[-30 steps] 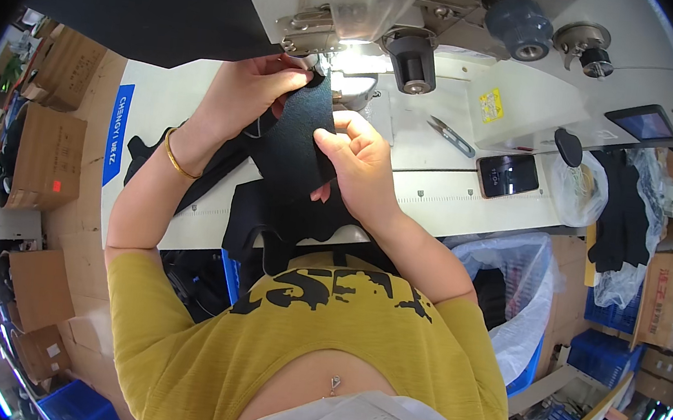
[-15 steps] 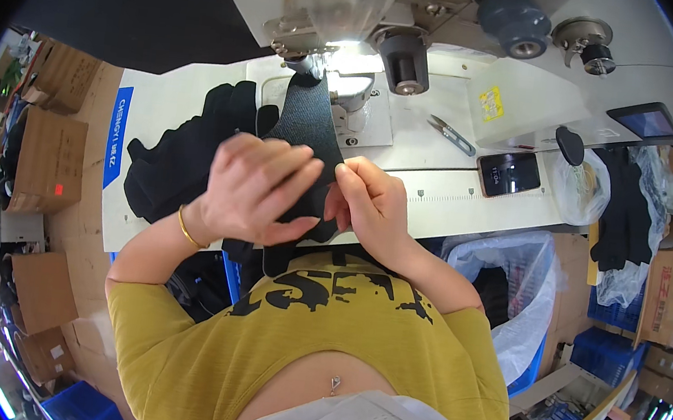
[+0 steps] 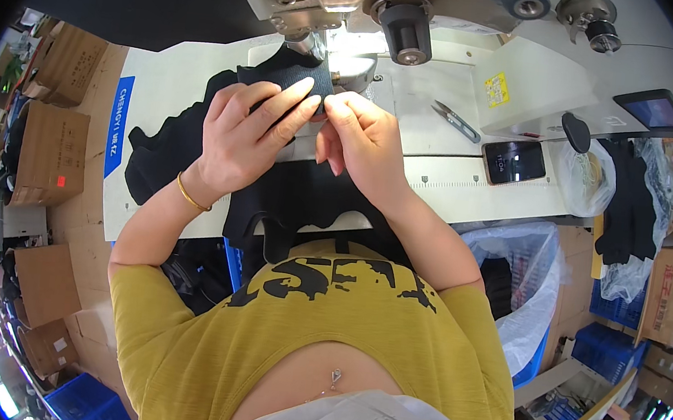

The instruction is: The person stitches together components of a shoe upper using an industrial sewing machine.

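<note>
A dark, lightly textured fabric piece [image 3: 312,75] lies under the needle area of a white sewing machine [image 3: 457,75]. My left hand [image 3: 250,131], with a gold bangle at its wrist, bends its fingers over this fabric, fingertips at its right edge; its thumb is hidden. Right beside those fingertips, my right hand [image 3: 364,143] pinches the edge between thumb and curled fingers. More black fabric [image 3: 297,198] spreads below my hands and over the table's front edge. A pile of black fabric pieces [image 3: 167,147] rests to the left of my left hand.
Thread snips [image 3: 456,123] and a phone [image 3: 514,162] lie on the white table to the right. A clear plastic bag [image 3: 589,183] hangs at its right end. Below stands a blue bin with a white liner [image 3: 527,312]. Cardboard boxes [image 3: 51,155] stand on the left.
Both hands have moved up toward the needle area. My left hand has come down from above the fabric onto its edge, meeting my right hand. Black fabric now spreads wider below them.
</note>
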Demonstrator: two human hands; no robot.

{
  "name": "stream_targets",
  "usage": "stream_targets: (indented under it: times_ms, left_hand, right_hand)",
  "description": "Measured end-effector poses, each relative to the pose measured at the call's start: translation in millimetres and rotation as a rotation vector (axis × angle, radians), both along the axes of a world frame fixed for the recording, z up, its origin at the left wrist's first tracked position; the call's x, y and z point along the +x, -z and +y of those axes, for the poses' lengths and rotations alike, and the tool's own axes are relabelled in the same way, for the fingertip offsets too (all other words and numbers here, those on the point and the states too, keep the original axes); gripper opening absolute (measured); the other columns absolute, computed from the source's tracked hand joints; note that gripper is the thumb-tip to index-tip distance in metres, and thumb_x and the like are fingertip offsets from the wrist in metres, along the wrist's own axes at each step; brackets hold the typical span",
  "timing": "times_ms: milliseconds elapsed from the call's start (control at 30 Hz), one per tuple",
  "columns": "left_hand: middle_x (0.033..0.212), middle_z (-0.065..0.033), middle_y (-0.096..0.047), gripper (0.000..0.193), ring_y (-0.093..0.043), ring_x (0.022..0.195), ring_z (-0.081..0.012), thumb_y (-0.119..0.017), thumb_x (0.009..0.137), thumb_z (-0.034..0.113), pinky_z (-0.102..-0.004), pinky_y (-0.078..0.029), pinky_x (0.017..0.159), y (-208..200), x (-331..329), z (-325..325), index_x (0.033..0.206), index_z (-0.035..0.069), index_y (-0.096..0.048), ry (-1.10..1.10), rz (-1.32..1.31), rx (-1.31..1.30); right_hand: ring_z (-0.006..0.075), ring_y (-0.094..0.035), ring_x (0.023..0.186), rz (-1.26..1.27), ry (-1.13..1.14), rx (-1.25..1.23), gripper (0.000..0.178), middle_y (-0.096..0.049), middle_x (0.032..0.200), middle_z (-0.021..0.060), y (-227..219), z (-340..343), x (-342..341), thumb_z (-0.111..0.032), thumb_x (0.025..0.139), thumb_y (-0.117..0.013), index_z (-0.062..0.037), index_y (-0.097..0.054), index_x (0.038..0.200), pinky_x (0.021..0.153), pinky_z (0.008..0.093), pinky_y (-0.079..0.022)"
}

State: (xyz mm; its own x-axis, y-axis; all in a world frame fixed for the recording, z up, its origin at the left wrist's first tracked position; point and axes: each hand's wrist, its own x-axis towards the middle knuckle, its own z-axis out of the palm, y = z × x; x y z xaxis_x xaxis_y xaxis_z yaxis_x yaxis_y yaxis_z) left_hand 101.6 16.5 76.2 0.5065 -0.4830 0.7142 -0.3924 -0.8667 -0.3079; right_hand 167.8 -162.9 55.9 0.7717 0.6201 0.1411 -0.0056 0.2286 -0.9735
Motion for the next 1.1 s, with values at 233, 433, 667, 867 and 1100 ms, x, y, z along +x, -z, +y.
stream_targets:
  times_ms: [233,433,667,867,1100]
  left_hand:
    - [0.112,-0.0025,-0.069,0.041,-0.060,0.096,-0.0204,-0.064,0.065,0.002,-0.0329,-0.046,0.081,-9,20,16,0.105,0.009,-0.073,-0.013,0.038,-0.014]
    - [0.108,0.0024,-0.068,0.044,-0.059,0.098,-0.0184,-0.067,0.063,0.004,-0.0320,-0.044,0.079,-10,38,30,0.105,0.015,-0.072,-0.013,-0.004,0.006]
    - [0.103,0.0002,-0.069,0.032,-0.060,0.097,-0.0181,-0.071,0.071,0.009,-0.0321,-0.044,0.076,-5,44,35,0.103,0.012,-0.073,-0.012,-0.017,0.006]
    - [0.108,-0.0121,-0.067,0.027,-0.060,0.100,-0.0243,-0.062,0.093,0.021,-0.0344,-0.045,0.085,18,41,73,0.110,0.001,-0.067,-0.209,0.139,-0.478]
    - [0.089,-0.0023,-0.069,0.030,-0.059,0.080,-0.0079,-0.064,0.093,0.019,-0.0238,-0.048,0.073,8,46,80,0.099,-0.010,-0.069,-0.218,0.544,-1.507]
  right_hand:
    - [0.0050,-0.049,0.044,0.047,0.002,0.046,0.025,-0.060,0.057,0.0032,0,9,10,-0.019,0.099,-0.049,-0.0021,-0.061,0.086,0.042,0.0205,-0.037]
    - [0.0052,-0.048,0.043,0.009,-0.005,-0.021,0.022,-0.061,0.060,0.0048,3,3,4,-0.016,0.100,-0.050,-0.0015,-0.064,0.090,0.043,0.0193,-0.036]
    - [0.0055,-0.048,0.044,-0.012,0.000,-0.114,0.021,-0.061,0.060,0.0043,8,-6,4,-0.017,0.098,-0.053,-0.0011,-0.064,0.089,0.044,0.0197,-0.037]
    - [0.0278,-0.062,0.069,-0.672,0.190,-0.745,0.031,-0.063,0.077,0.0119,46,-56,-2,-0.029,0.085,-0.071,0.0000,-0.060,0.088,0.061,0.0380,-0.051]
    - [0.0322,-0.061,0.089,-0.787,0.185,-1.077,0.050,-0.057,0.096,0.0128,71,-69,-21,-0.034,0.074,-0.080,0.0009,-0.057,0.102,0.073,0.0416,-0.051]
